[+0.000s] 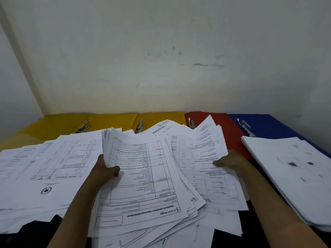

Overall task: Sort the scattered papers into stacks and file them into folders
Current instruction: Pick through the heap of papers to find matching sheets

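Note:
Printed white papers lie scattered over a dark table. My left hand grips the left edge of a thick bundle of forms, thumb on top, and lifts that side. My right hand pinches the right edge of a fanned sheaf of table-printed sheets, thumb on top. Along the wall lie open folders with metal clips: two yellow folders, a red folder and a blue folder. A squared stack of papers rests at the right, partly over the blue folder.
Loose sheets spread across the left half of the table, one bearing a round star seal. More pages spill over the near table edge. A white wall rises directly behind the folders.

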